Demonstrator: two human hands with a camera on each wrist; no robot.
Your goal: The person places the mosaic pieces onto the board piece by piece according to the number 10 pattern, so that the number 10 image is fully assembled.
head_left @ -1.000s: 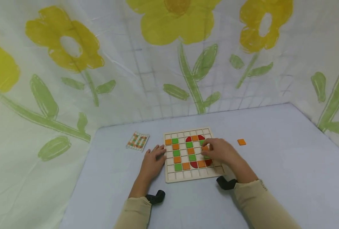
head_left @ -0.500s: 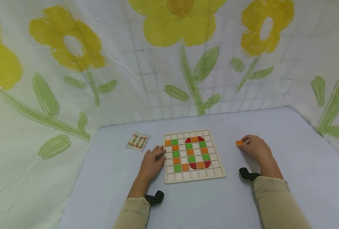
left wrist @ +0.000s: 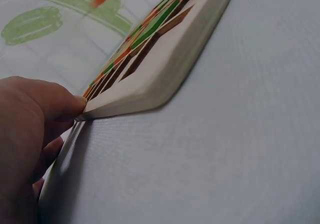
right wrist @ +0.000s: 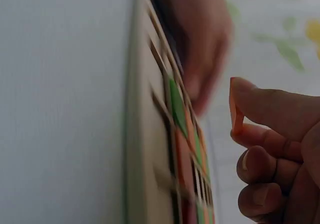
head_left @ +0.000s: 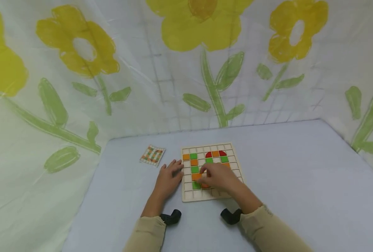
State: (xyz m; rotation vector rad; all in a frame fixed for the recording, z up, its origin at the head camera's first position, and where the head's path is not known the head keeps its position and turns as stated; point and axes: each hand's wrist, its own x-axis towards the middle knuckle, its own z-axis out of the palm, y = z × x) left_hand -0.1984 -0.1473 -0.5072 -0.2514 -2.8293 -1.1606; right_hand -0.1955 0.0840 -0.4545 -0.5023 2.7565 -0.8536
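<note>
Over the lower left part of the wooden grid board [head_left: 192,196], my right hand [head_left: 220,177] pinches an orange square tile [right wrist: 235,106] between thumb and forefinger. In the right wrist view this tile is held off the board, its other fingers curled below. My left hand [head_left: 167,180] rests at the board's left edge, with the thumb [left wrist: 67,100] touching that edge in the left wrist view. Green square tiles [head_left: 195,169], orange ones [head_left: 186,157] and red rounded pieces [head_left: 222,153] lie in the grid cells. My right hand covers several of them in the head view.
A small pattern card [head_left: 153,155] with a coloured grid lies left of the board. The pale table [head_left: 284,168] runs back to a white curtain [head_left: 174,119] printed with yellow flowers. Black wrist mounts [head_left: 231,216] sit at both sleeves.
My right hand left the board, picked up the loose orange tile on the right, and carried it back left over the board. The left hand has stayed at the board's edge.
</note>
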